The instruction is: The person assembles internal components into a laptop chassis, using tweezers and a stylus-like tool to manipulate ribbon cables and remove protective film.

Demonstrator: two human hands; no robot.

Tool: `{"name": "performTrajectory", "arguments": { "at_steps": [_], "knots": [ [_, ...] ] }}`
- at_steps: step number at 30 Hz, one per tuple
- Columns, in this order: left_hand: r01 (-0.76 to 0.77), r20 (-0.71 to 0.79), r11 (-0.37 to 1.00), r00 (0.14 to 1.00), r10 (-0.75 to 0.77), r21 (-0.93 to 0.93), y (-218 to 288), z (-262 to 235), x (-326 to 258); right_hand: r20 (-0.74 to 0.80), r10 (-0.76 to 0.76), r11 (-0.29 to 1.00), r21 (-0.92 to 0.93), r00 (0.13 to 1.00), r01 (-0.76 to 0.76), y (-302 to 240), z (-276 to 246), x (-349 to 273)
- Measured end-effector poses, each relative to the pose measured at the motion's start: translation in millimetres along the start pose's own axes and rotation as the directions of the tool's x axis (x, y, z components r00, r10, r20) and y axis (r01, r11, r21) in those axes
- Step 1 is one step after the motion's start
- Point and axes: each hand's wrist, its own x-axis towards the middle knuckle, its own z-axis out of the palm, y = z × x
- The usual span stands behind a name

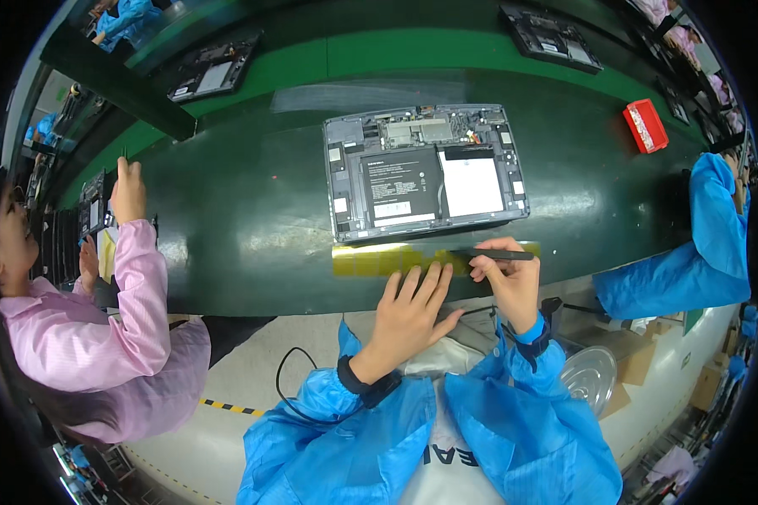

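Note:
An opened grey laptop base (425, 170), with its circuit board, black battery and a white panel showing, lies on the dark green belt (244, 236). In front of it a yellow strip (370, 259) runs along the belt's near edge. My left hand (413, 311) lies flat, fingers spread, over that strip's right part. My right hand (507, 282) grips a thin black pen-like tool (495, 254), held level just above the strip. Both my sleeves are blue with dark wrist straps.
A person in pink (101, 328) works at the left, one hand raised at the belt's edge. Someone's blue sleeve (703, 252) rests at the right. A red parts box (646, 126) and two more open laptop bases (213, 69) (552, 38) lie farther back. A metal bowl (588, 377) sits below.

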Motion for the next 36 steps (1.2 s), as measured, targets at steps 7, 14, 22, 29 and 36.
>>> {"name": "performTrajectory", "arguments": {
  "at_steps": [7, 14, 22, 29, 36],
  "knots": [
    [-0.076, 0.015, 0.997, 0.997, 0.076, -0.022, -11, 8, 6, 0.002, -0.004, 0.998, -0.068, 1.0, 0.004, 9, 4, 4],
    [-0.106, 0.026, 0.993, 0.994, 0.107, -0.046, -17, 6, 9, 0.003, -0.03, 0.998, -0.057, 1.0, 0.03, 11, 3, 5],
    [-0.139, 0.056, 0.99, 0.988, 0.141, -0.034, -18, 3, 13, 0.023, -0.07, 0.989, -0.127, 0.997, 0.072, 12, 0, 6],
    [-0.141, 0.076, 0.989, 0.987, 0.143, -0.035, -17, 0, 14, 0.094, -0.19, 0.945, -0.251, 0.977, 0.208, 5, 3, 10],
    [-0.153, 0.067, 0.988, 0.986, 0.154, -0.019, -17, 1, 15, 0.091, -0.224, 0.94, -0.242, 0.97, 0.24, 4, 3, 9]
  ]
}}
